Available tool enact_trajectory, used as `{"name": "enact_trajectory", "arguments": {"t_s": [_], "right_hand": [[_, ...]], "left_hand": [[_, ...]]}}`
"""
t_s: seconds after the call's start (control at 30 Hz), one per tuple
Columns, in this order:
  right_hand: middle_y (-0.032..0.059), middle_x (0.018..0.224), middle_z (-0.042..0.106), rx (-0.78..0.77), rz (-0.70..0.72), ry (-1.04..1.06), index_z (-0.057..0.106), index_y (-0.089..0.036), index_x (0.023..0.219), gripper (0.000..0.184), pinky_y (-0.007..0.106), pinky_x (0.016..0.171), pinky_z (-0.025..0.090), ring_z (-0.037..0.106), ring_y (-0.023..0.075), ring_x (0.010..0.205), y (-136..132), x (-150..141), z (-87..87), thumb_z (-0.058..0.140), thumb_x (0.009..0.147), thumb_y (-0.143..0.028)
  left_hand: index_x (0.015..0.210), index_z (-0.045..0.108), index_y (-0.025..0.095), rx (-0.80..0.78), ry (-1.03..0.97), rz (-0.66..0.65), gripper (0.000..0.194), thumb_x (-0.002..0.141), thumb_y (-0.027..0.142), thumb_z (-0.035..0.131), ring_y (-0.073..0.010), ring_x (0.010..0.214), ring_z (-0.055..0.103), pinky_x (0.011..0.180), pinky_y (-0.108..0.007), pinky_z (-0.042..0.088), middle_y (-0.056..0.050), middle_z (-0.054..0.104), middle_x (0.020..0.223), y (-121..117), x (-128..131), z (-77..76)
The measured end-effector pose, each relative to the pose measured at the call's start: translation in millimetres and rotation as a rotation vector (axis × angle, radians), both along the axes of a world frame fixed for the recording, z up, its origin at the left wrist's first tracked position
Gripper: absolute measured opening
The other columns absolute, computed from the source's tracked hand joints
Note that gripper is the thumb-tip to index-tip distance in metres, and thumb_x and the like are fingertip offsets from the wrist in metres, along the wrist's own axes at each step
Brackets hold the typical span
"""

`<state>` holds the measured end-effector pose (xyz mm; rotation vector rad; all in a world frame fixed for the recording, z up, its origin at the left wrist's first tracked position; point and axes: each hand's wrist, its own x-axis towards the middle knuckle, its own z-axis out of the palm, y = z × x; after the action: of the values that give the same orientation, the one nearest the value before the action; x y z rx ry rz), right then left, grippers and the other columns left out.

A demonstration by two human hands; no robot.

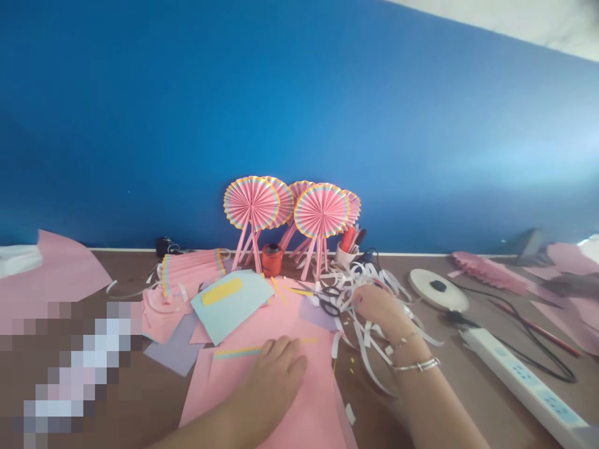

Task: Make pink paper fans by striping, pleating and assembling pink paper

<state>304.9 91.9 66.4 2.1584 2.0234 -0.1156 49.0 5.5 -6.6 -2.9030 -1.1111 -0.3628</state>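
Left hand (278, 381) flat on pink sheet (321, 402), fingers close together, right hand (381, 307) at white strips (344, 274), beside scissors (321, 298), fingers hidden, can't tell grip

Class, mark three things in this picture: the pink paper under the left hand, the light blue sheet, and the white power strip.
Pink paper (321, 393): head view, on its bare right part.
Light blue sheet (238, 313): head view, near its middle.
White power strip (533, 385): head view, on its top face.
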Motion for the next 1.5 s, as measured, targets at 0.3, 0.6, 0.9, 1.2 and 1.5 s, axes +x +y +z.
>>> {"name": "enact_trajectory", "arguments": {"t_s": [0.3, 0.6, 0.9, 1.2, 1.5], "right_hand": [[0.0079, 0.082, 0.070, 0.003, 0.011, 0.047, 0.070, -0.017, 0.075, 0.026, 0.024, 0.062, 0.033, 0.061, 0.0195, 0.080, 9, 2, -21.7, 0.047, 0.069, -0.007], [0.0091, 0.079, 0.070, 0.029, 0.025, 0.065, 0.069, -0.015, 0.074, 0.025, 0.025, 0.063, 0.034, 0.061, 0.0199, 0.077, 8, -2, -17.5, 0.045, 0.071, -0.005], [0.0062, 0.103, 0.067, 0.125, 0.185, 0.207, 0.068, -0.020, 0.097, 0.029, 0.023, 0.075, 0.037, 0.059, 0.0183, 0.095, 7, -36, -14.4, 0.047, 0.078, -0.013], [0.0108, 0.103, 0.064, 0.148, 0.187, 0.159, 0.064, -0.015, 0.101, 0.035, 0.028, 0.081, 0.034, 0.056, 0.0230, 0.100, 10, -36, -33.8, 0.049, 0.070, -0.007], [0.0100, 0.110, 0.064, 0.152, 0.192, 0.098, 0.058, -0.017, 0.107, 0.041, 0.030, 0.081, 0.032, 0.057, 0.0224, 0.100, 7, -38, -20.6, 0.044, 0.072, -0.004]], "left_hand": [[0.104, 0.055, 0.016, 0.060, 0.102, -0.065, 0.020, 0.089, 0.015, 0.042, -0.0240, 0.097, 0.050, 0.084, -0.037, 0.035, -0.009, 0.060, 0.108, -6, -7, -3.1], [0.111, 0.053, 0.014, 0.015, 0.086, -0.040, 0.026, 0.086, 0.014, 0.045, -0.0302, 0.122, 0.040, 0.098, -0.042, 0.028, -0.017, 0.047, 0.133, -9, -6, -11.7], [0.111, 0.053, 0.014, -0.030, 0.086, -0.044, 0.026, 0.088, 0.015, 0.039, -0.0313, 0.121, 0.041, 0.097, -0.044, 0.029, -0.017, 0.046, 0.135, -7, -5, -7.5], [0.107, 0.055, 0.016, -0.097, 0.034, -0.067, 0.025, 0.084, 0.019, 0.046, -0.0305, 0.114, 0.042, 0.094, -0.044, 0.033, -0.014, 0.051, 0.124, -5, -11, 6.1], [0.105, 0.058, 0.022, -0.182, -0.118, 0.244, 0.028, 0.086, 0.010, 0.041, -0.0216, 0.096, 0.051, 0.084, -0.036, 0.040, -0.005, 0.061, 0.101, 24, -31, 46.4]]}}
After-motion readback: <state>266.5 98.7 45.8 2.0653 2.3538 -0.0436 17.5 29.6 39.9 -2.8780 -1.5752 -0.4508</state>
